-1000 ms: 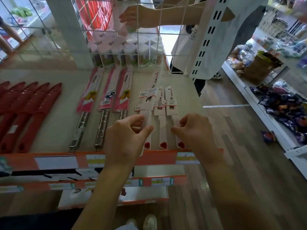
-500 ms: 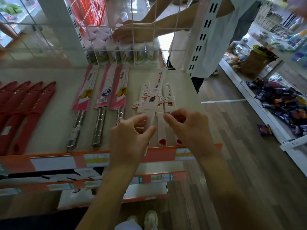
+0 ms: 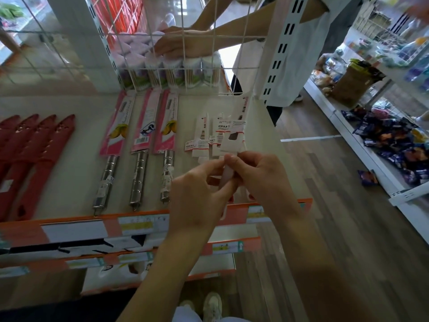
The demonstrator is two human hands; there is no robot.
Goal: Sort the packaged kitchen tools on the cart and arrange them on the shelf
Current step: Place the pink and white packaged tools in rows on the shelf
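**Desk:** What goes under this one?

**Operator:** From my feed, both hands meet above the right end of the cream shelf board (image 3: 81, 159). The left hand (image 3: 197, 189) and right hand (image 3: 262, 177) each pinch the pale handle of a slim white-handled tool in a white printed card sleeve (image 3: 233, 135). Thumbs and forefingers are clamped on it and the other fingers are curled. The card end points away from the person, toward the back of the shelf.

**Desk:** Is it lying on the board?

**Operator:** I cannot tell whether it touches. Just to its left lie more white carded tools of the same kind (image 3: 200, 140), close together. Further left, three steel-handled tools in pink card sleeves (image 3: 146, 122) lie in a row. Beyond them are dark red plastic sheaths (image 3: 34, 154), side by side. An orange price strip (image 3: 92, 223) runs along the front edge.

**Desk:** Anyone else in shot?

**Operator:** Behind the white wire grid panel (image 3: 214, 39), another person's hand (image 3: 176, 44) rests on a row of white-capped clear canisters (image 3: 185, 70).
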